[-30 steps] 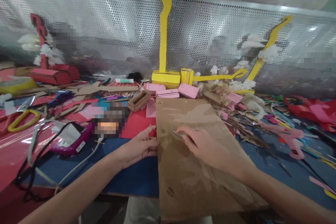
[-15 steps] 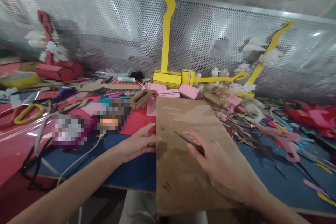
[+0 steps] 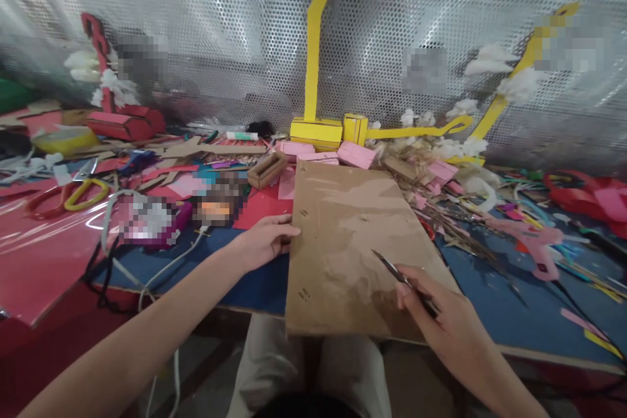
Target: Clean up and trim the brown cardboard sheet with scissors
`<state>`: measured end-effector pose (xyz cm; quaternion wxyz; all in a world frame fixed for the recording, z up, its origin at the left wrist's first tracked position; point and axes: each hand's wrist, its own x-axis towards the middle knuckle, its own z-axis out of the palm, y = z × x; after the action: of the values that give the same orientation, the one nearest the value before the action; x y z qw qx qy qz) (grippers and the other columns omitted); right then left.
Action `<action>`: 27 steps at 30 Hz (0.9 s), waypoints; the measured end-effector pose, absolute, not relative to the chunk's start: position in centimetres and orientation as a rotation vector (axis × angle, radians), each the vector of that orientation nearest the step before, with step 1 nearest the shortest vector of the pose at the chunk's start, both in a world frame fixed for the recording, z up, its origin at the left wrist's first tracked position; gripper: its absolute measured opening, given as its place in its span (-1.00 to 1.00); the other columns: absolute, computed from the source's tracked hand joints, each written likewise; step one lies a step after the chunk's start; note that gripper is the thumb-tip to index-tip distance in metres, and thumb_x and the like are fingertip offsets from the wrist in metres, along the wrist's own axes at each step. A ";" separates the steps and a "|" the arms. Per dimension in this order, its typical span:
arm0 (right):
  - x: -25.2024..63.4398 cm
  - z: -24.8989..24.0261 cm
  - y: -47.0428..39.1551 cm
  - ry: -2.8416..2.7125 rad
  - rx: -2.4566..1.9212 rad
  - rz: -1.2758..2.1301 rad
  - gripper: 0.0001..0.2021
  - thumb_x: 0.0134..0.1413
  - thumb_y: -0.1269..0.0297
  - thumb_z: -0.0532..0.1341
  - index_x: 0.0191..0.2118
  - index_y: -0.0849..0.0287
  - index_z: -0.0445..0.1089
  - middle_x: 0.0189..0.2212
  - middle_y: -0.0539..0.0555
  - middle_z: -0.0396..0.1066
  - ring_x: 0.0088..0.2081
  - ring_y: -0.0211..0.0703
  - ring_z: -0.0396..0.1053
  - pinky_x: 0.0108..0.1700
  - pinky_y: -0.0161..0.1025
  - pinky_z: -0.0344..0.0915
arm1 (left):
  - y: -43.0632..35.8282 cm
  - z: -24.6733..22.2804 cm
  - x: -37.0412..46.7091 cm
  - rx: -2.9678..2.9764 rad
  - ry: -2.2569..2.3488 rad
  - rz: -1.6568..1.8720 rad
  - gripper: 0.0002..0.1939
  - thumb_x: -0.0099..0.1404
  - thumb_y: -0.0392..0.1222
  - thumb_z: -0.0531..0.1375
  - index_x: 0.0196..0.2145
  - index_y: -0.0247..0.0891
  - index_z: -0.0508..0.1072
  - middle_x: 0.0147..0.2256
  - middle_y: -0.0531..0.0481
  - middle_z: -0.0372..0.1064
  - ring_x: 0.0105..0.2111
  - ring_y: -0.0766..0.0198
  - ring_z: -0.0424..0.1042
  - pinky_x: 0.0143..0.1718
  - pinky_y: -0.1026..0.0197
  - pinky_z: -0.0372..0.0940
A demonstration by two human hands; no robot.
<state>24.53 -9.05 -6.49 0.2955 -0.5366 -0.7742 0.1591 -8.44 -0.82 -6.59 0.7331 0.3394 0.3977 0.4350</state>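
Note:
A brown cardboard sheet lies in front of me, its near edge jutting past the table edge over my lap. My left hand grips its left edge, fingertips at the rim and some fingers hidden. Between the thumb and fingers of my right hand is a slim craft knife with a dark handle and a pointed metal tip. That tip points up and left above the sheet's middle; whether it touches the cardboard I cannot tell. Short dark marks show along the sheet's left side.
Pink blocks and a yellow hook-shaped stand are behind the sheet. Scissors and a white cable lie left. A pink glue gun and scraps lie right. A perforated metal panel stands behind.
My right hand has drawn back right and nearer to me with the knife. The sheet's near edge now sits higher in view, and the view has tilted slightly down.

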 end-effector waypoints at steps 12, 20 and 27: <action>23.9 -6.7 -8.5 -1.943 -1.509 0.350 -0.64 0.35 -0.01 0.06 -0.07 0.14 0.44 -0.46 0.03 0.49 -0.42 -0.11 0.47 -0.35 -0.24 0.34 | -7.9 -4.2 -8.7 0.857 0.947 1.364 -0.63 0.28 -0.23 0.31 0.06 -0.14 0.50 0.15 -0.09 0.45 0.16 0.15 0.40 0.09 0.18 0.35; 24.3 -6.1 -8.9 -1.939 -1.471 0.343 -0.68 0.33 0.02 0.10 0.02 0.10 0.34 -0.47 0.01 0.53 -0.40 -0.09 0.52 -0.31 -0.21 0.39 | -19.6 -9.9 -7.8 1.132 1.256 0.755 -0.49 0.40 0.28 0.10 -0.26 -0.27 0.50 -0.41 -0.07 0.51 -0.51 0.33 0.46 -0.64 0.40 0.10; 21.7 -5.9 -14.2 -1.866 -1.346 0.550 -0.81 0.37 0.12 0.11 0.00 0.04 0.26 -0.52 -0.06 0.44 -0.51 -0.21 0.46 -0.46 -0.37 0.38 | -18.0 -12.3 -4.5 0.929 1.087 0.991 -0.46 0.38 0.29 0.12 -0.19 -0.31 0.49 -0.40 -0.12 0.52 -0.58 0.30 0.46 -0.71 0.39 0.11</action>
<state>21.72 -14.17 -5.88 0.3784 -0.5267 -0.7301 0.2151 -4.46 -18.02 -12.35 0.6449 0.4081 0.4775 0.4354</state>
